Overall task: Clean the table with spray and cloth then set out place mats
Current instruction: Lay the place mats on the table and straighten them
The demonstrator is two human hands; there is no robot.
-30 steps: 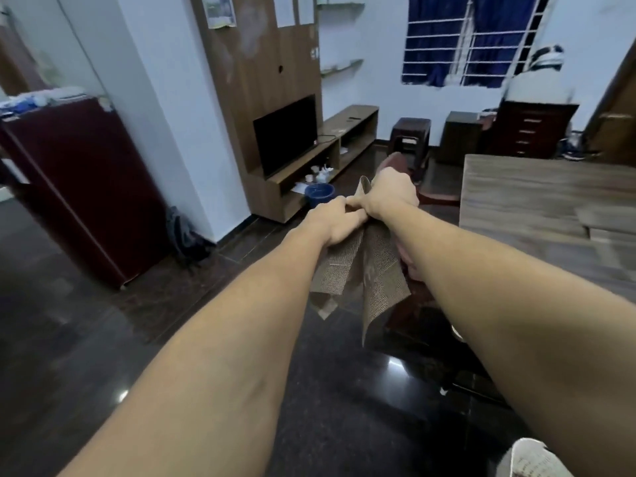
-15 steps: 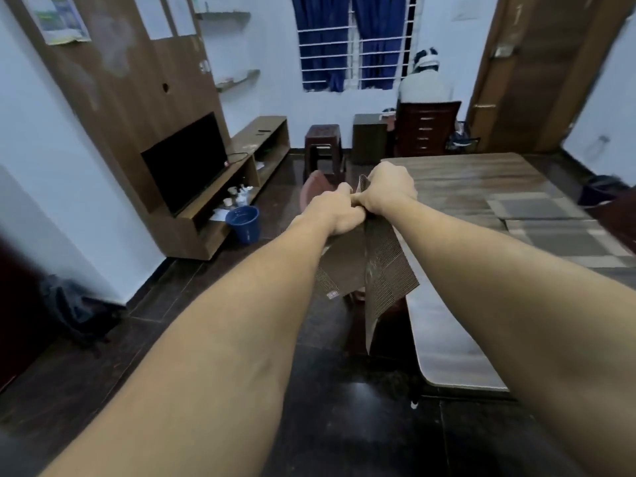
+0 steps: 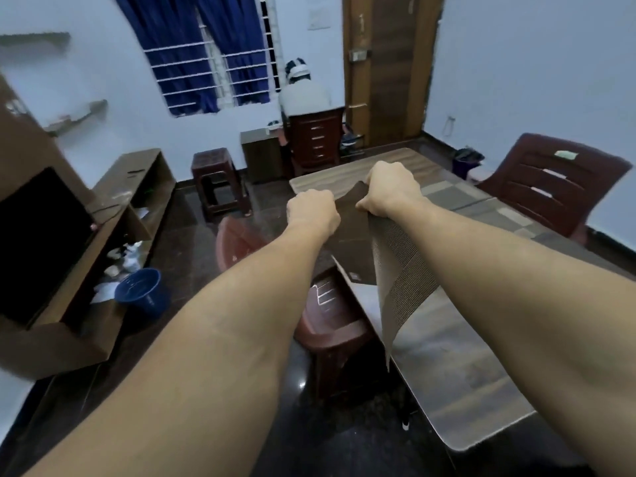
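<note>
- A dark TV (image 3: 41, 242) sat in a wooden unit (image 3: 144, 180) at the far left, with small clutter on the unit's lower shelf.
- A blue bucket (image 3: 141, 291) stood on the dark floor, just beside the unit's near end.
- A brown stool (image 3: 220, 180) stood further back, below a barred window with blue curtains (image 3: 186, 60).
- The left hand (image 3: 311, 212) was clenched round the top left edge of the held mats (image 3: 401, 270), knuckles up and arm stretched forward.
- A red-brown chair (image 3: 332, 321) stood below the hands, pushed in against the table's left edge.
- The held mats hung down from both fists over the table's left edge and the chair. A darker sheet spanned the gap between the hands, and a lighter woven sheet dangled under the right wrist. Whether these were two mats or one folded could not be told.
- The right hand (image 3: 392, 193) grasped the top right edge of the mats, fingers curled under, a little further forward than the left.
- The wooden table (image 3: 457, 373) ran from near right to the middle of the room.
- Laid mats (image 3: 481, 218) lay flat on the table's far right part, side by side, well apart from the hands.
- A person (image 3: 303, 92) sat at the back wall behind drawers (image 3: 315, 139), left of a wooden door (image 3: 389, 70).
- A second red-brown chair (image 3: 554, 184) stood at the table's right side.
</note>
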